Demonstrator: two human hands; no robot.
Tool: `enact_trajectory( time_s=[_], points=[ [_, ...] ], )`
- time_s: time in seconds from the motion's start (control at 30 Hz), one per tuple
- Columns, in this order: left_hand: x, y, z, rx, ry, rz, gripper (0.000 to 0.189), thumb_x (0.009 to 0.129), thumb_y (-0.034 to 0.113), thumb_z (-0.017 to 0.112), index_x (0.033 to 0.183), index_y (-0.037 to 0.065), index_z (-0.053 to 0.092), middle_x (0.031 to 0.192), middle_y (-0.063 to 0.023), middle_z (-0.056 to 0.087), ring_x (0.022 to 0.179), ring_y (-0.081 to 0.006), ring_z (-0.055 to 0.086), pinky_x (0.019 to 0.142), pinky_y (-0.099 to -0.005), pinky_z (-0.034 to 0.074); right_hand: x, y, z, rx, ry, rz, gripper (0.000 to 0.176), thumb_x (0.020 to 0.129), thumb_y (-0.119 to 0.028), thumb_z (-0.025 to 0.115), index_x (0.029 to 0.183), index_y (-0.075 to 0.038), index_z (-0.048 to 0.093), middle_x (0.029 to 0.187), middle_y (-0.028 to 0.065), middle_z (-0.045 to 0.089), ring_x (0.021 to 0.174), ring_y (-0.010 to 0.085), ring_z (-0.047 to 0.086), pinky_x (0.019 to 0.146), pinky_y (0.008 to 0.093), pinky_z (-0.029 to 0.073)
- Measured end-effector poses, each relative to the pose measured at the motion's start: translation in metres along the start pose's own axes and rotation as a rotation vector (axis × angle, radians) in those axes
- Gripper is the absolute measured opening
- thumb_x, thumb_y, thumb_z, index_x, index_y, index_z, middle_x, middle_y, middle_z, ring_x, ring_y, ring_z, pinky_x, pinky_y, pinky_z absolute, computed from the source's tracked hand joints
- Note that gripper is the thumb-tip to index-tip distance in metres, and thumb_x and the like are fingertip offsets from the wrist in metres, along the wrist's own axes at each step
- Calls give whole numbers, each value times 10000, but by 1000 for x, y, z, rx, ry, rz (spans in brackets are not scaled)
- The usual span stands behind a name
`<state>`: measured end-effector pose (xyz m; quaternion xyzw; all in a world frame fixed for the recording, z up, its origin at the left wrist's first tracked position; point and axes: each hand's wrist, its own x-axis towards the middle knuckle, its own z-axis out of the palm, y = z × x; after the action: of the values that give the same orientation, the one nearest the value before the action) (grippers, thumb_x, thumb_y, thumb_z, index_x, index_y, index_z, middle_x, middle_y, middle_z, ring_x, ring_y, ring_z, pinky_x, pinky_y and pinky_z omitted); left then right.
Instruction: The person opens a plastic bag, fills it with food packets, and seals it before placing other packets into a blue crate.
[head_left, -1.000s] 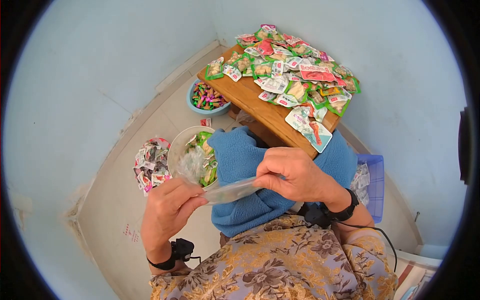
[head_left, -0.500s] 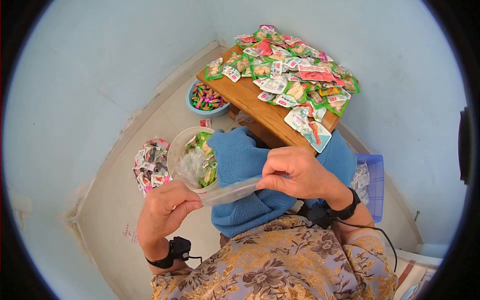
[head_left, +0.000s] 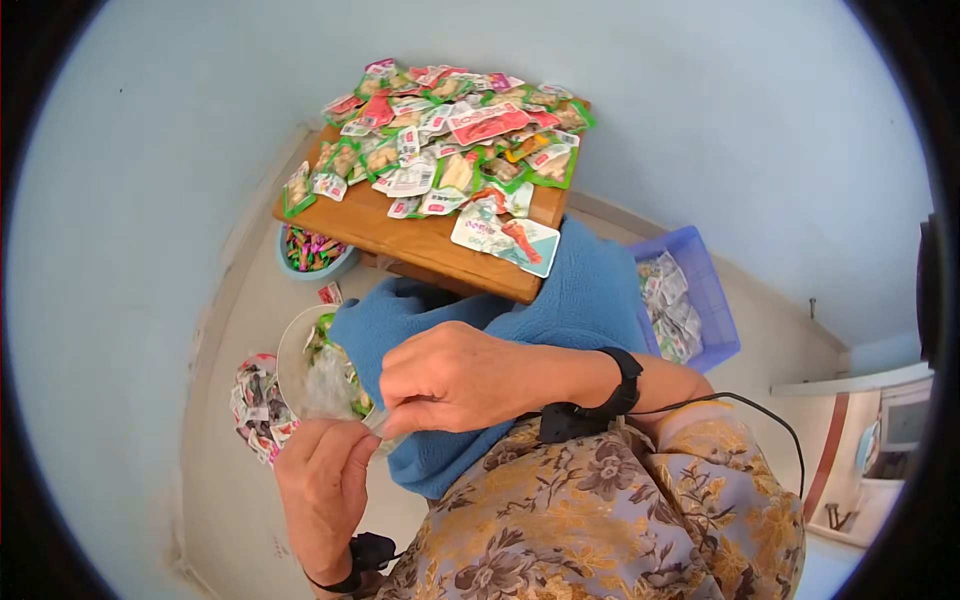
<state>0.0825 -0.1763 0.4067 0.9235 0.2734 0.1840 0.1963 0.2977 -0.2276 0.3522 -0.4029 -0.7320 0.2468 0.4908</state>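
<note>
My left hand (head_left: 322, 485) is closed in a pinch on a clear plastic bag (head_left: 384, 445), little of which shows. My right hand (head_left: 450, 380) is closed on it too, its fingertips close beside those of my left hand. Both hands are above the blue cloth (head_left: 415, 470) over my lap. Just beyond them, a white bucket (head_left: 287, 350) holds green snack packets and crumpled clear plastic.
A wooden table (head_left: 375, 225) bears a heap of snack packets (head_left: 455, 175). On the floor are a blue basin (head_left: 287, 262) of small wrapped pieces, a pile of packets (head_left: 258, 405) and a blue-purple basket (head_left: 712, 300) of packets.
The hands have come together, and the plastic bag stretched between them before is now mostly hidden. The view has turned right, so the table and basket appear further left.
</note>
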Motion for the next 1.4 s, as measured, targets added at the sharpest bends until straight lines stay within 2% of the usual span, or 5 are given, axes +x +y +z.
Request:
enact_trajectory(
  time_s=[0.37,0.67,1.1,1.27,1.4],
  points=[
    [2,-1,-1,-78,3,-21,91,795,14,708,839,0,630,762,-123,643,647,-295,619,577,-357,477,-22,48,14,290,-481,242,704,778,-235,792,1379,-16,498,1429,176,501,1295,343,493,1056,394,420],
    [5,-26,3,-171,-98,-157,143,895,102,641,807,-10,625,675,-74,614,595,-172,594,553,-284,456,-19,47,24,321,-663,327,404,847,-235,679,1202,-46,639,986,188,702,909,335,659,821,410,502],
    [13,-130,98,-1073,-569,-662,111,934,159,641,983,60,648,651,73,531,531,2,419,472,-168,299,-24,49,12,25,-618,366,446,785,-287,740,1062,45,633,958,217,672,907,375,638,783,419,498],
    [5,-134,110,-1137,-531,-697,115,923,142,655,1004,65,627,676,87,532,534,9,412,466,-168,277,-13,33,12,-251,-81,-178,678,645,-331,844,1156,-11,535,1087,152,596,917,328,615,786,423,469],
    [3,-138,118,-1236,-494,-685,105,911,112,662,994,71,614,772,74,582,594,10,460,493,-155,302,-21,31,46,-288,-274,-203,480,690,-267,784,1034,-13,568,993,123,615,907,285,623,816,421,465]
  ],
)
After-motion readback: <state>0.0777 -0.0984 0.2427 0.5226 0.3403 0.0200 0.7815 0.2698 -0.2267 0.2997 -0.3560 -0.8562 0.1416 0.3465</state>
